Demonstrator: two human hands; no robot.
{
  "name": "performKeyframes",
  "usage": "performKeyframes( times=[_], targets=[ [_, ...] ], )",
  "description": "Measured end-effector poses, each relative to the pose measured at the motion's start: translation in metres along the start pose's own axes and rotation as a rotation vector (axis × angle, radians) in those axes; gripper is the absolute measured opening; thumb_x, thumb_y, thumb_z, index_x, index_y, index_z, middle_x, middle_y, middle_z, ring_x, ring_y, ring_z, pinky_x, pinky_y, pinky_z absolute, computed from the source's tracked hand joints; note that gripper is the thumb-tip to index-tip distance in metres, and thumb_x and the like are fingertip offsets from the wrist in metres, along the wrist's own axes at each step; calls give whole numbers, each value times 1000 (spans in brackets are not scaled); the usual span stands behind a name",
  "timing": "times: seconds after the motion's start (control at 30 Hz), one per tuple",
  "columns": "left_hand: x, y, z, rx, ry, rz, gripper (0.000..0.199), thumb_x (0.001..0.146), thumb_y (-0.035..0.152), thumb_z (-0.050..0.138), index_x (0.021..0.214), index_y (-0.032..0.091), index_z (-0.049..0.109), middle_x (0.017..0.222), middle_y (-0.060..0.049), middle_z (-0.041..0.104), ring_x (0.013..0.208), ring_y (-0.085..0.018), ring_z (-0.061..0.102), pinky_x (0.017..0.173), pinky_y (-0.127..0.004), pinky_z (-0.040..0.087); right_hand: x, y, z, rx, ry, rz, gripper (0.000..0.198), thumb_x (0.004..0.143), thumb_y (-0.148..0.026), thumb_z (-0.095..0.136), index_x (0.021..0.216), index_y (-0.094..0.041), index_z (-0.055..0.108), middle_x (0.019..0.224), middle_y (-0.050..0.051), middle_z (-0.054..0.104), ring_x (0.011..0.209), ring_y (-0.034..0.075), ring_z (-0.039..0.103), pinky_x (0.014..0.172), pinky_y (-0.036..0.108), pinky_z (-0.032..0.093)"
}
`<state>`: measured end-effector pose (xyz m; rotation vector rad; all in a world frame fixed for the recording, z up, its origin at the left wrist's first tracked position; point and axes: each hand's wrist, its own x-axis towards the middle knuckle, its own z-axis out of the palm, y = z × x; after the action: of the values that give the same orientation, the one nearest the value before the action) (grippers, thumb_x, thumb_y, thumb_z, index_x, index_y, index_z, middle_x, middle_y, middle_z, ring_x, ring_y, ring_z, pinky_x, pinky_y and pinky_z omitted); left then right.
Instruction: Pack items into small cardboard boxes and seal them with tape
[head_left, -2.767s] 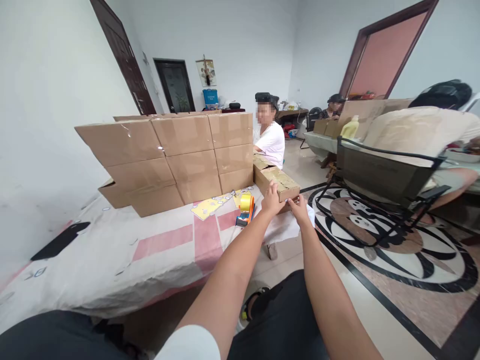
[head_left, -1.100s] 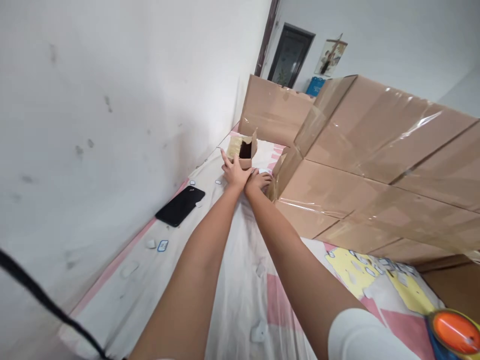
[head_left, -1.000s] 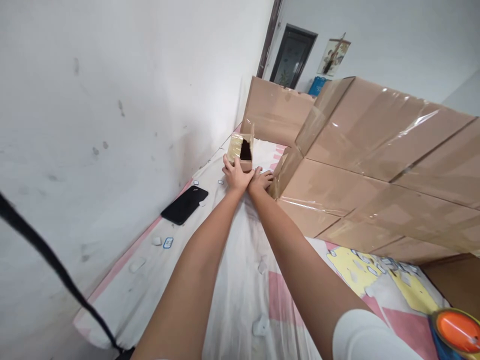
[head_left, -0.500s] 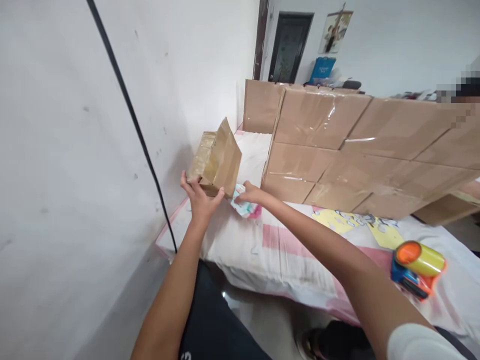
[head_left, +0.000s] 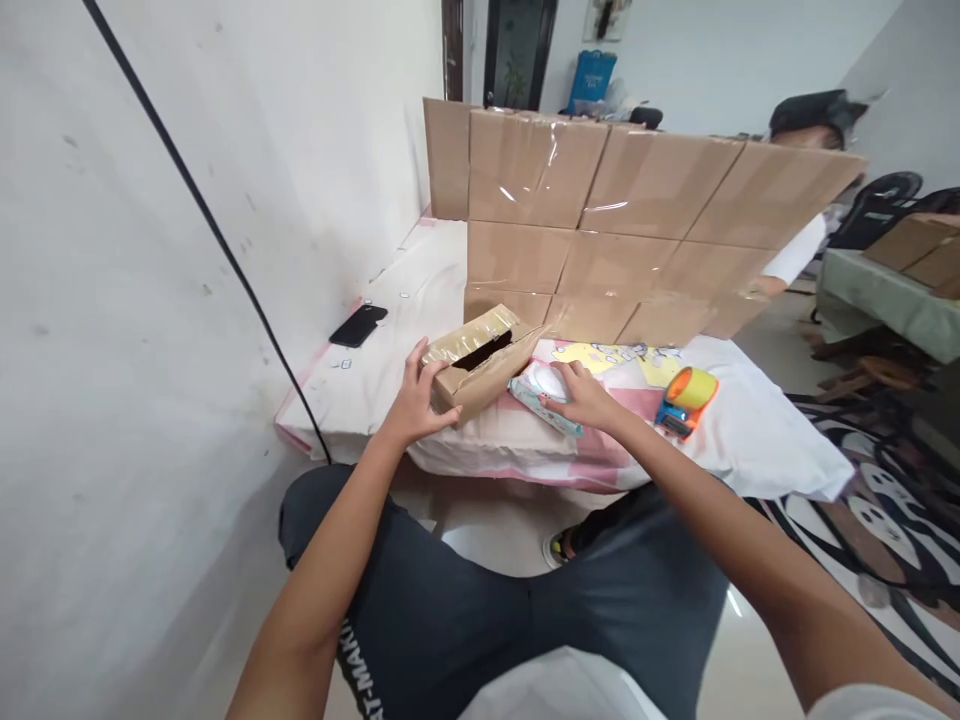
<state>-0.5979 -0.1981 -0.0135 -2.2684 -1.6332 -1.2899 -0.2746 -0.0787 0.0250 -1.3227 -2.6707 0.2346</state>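
Observation:
A small brown cardboard box point(head_left: 480, 390) lies at the near edge of the cloth-covered table, a dark gap showing at its partly raised flap. My left hand point(head_left: 416, 400) grips its left end, thumb on the near side and fingers over the top. Just right of the box is a soft pack of wipes point(head_left: 536, 393), white and teal with a pale lid. My right hand point(head_left: 585, 395) holds that pack from the right, thumb and fingers around its end. The pack's left end is close against the box; whether it touches is unclear.
Taped boxes point(head_left: 637, 230) form a wall behind. A tape dispenser point(head_left: 686, 402) with yellow tape lies right, a black phone point(head_left: 358, 325) left. The table's cloth point(head_left: 367, 400) meets the wall. Another person point(head_left: 799, 250) is behind the boxes; a black cord point(head_left: 217, 240) hangs left.
The small box has come down from a tilted pose against the wall and moved right relative to the table. The phone now shows. My right hand stays at the wipes pack, which is less covered.

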Motion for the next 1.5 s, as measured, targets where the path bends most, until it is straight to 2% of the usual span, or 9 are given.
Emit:
performKeyframes(
  times=[0.3, 0.57, 0.67, 0.87, 1.0, 1.1, 1.23, 1.4, 1.5],
  targets=[
    [5, -22, 4, -76, -53, -21, 70, 77, 38, 73, 137, 20, 40, 166, -20, -4, 155, -40, 6, 120, -61, 25, 29, -17, -16, -186, -79, 145, 55, 74, -56, 70, 104, -11, 63, 107, 18, 64, 93, 30, 65, 77, 33, 46],
    [12, -21, 4, -190, -41, 2, 61, 78, 36, 71, 132, 20, 47, 168, -20, 1, 155, -38, 6, 120, -59, 25, 4, 33, -41, -144, 53, 211, 42, 75, -54, 67, 88, -14, 65, 84, 12, 70, 75, 25, 64, 64, 30, 41],
    [11, -10, 12, -257, -78, 56, 64, 78, 37, 72, 134, 19, 45, 167, -23, 1, 155, -38, 9, 119, -56, 30, -11, 52, -68, -164, 178, 179, 43, 73, -58, 68, 82, -17, 65, 77, 10, 68, 71, 25, 63, 63, 32, 42],
    [10, 15, 34, -224, -164, 200, 59, 79, 29, 69, 134, 21, 51, 169, -16, -1, 155, -39, 5, 119, -61, 28, -31, 67, -135, -70, 623, 230, 52, 62, -57, 79, 94, -18, 67, 84, 11, 68, 70, 27, 64, 66, 42, 51],
    [18, 19, 32, -129, -126, 229, 35, 77, 30, 66, 111, 22, 65, 165, -10, 26, 154, -38, 15, 119, -61, 26, -34, 51, -159, 107, 882, 158, 46, 64, -44, 81, 101, -19, 68, 92, 14, 70, 76, 24, 66, 66, 42, 54],
    [24, 18, 27, -27, -97, 256, 26, 78, 38, 65, 100, 24, 69, 142, -8, 60, 144, -37, 36, 117, -62, 25, -31, 26, -163, 253, 941, 99, 41, 66, -35, 79, 102, -17, 68, 97, 15, 71, 82, 22, 67, 66, 36, 54],
    [31, 22, 26, 26, -93, 309, 26, 81, 45, 63, 96, 26, 73, 115, -5, 75, 118, -35, 57, 104, -58, 31, -16, -12, -152, 355, 882, 13, 45, 68, -36, 79, 105, -17, 63, 101, 12, 67, 88, 21, 66, 68, 33, 55],
    [41, 31, 29, 68, -120, 287, 31, 83, 52, 62, 84, 24, 75, 127, -7, 71, 122, -35, 56, 100, -55, 31, 13, -45, -127, 287, 820, -203, 54, 68, -48, 78, 110, -21, 57, 107, 6, 57, 94, 21, 60, 71, 34, 55],
    [47, 29, 28, 116, -44, 220, 39, 83, 57, 62, 78, 20, 73, 151, -12, 51, 143, -42, 35, 104, -57, 28, 24, -51, -114, 238, 779, -298, 55, 66, -50, 79, 107, -21, 56, 101, 5, 55, 91, 21, 57, 71, 34, 54]
  ],
)
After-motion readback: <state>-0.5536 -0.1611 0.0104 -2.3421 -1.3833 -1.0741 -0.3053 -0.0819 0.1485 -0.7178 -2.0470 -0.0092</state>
